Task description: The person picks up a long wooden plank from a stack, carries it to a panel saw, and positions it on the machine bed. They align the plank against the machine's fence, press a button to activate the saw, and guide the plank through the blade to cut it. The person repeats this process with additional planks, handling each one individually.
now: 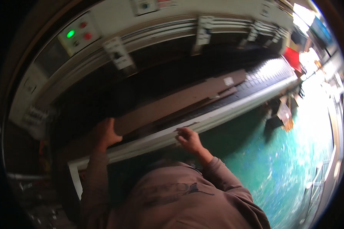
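My left hand [107, 134] is on the near left part of a long brown board [172, 101], thumb spread from the fingers; its grip is too dark to make out. The board lies lengthwise on the black bed of a long machine [263, 71] and bears a small white label near its far end. A narrower brown strip [228, 91] lies against the board's near side. Close to the machine's white front rail [160, 138], my right hand [189, 139] has its fingers partly curled, and whether it touches the rail is unclear.
A control panel [78, 33] with a lit green button and red buttons is at the upper left. Several brackets hang from the machine's rail [172, 28]. A broom and a dustpan-like thing [283, 114] stand on the green floor [252, 160] at the right.
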The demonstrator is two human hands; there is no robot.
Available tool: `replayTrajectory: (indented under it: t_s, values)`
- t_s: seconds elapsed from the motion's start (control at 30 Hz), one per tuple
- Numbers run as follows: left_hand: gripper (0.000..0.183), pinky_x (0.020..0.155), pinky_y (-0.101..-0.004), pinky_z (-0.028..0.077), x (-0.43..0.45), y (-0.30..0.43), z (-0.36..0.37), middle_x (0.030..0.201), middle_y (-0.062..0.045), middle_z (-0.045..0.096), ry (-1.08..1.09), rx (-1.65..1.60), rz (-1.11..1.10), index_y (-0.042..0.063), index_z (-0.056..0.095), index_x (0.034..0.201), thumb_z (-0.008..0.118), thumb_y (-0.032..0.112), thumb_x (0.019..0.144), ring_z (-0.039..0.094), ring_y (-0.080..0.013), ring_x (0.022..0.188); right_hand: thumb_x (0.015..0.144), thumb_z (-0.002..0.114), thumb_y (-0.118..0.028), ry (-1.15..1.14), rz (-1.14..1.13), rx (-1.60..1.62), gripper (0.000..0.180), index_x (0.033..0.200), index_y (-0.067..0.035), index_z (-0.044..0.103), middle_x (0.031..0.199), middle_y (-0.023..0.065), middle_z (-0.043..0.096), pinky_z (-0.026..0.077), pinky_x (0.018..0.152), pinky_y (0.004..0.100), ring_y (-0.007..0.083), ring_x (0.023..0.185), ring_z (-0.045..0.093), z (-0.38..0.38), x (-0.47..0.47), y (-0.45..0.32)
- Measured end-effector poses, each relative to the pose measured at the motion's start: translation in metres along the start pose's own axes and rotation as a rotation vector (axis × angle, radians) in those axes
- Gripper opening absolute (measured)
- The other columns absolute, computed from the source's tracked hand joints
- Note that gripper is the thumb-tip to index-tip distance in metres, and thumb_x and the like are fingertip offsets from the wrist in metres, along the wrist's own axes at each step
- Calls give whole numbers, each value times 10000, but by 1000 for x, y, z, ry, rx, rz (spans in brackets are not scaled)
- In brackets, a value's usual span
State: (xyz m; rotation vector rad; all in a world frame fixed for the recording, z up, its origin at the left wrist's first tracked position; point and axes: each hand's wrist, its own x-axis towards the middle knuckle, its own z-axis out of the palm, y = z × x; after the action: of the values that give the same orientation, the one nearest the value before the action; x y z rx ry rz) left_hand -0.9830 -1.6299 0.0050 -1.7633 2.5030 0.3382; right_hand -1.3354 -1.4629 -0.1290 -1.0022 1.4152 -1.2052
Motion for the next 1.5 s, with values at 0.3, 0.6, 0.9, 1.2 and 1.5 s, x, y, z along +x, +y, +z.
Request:
replayTrajectory:
  t_s: [0.3,0.6,0.9,1.2,1.5]
  values:
    - [645,900,-541,488,15,-23,19,1090,-161,643,222,7,225,56,633,1155,899,261,604,635,-368,1024,977,700,-32,3,108,9,379,1343,52,659,1159,102,735,547,958,303,166,1059,685,24,26,-3]
    - [645,905,-525,488,27,-41,35,1058,-151,639,146,-16,194,45,635,1154,893,247,599,645,-341,1010,996,679,-44,4,85,-141,367,1348,57,649,1089,75,728,561,879,285,136,962,684,30,27,14]
    - [708,995,-550,471,-43,-77,74,1148,-167,624,156,-66,205,65,601,1227,888,257,610,628,-382,1103,953,712,-21,27,114,-229,326,1277,10,691,1057,83,752,574,876,283,130,955,699,23,-19,37]
    - [729,953,-552,472,-60,-80,104,1155,-160,625,96,-149,285,66,594,1233,874,241,583,622,-395,1073,931,730,-88,54,165,-301,332,1239,27,694,967,66,742,561,819,293,113,886,673,15,-23,44]
    - [820,1069,-521,501,-17,-78,93,1317,-203,623,-1,-106,104,42,579,1359,906,261,639,608,-420,1204,919,747,-82,28,151,-390,365,1271,0,696,1089,106,781,584,889,317,137,976,718,18,-21,42]
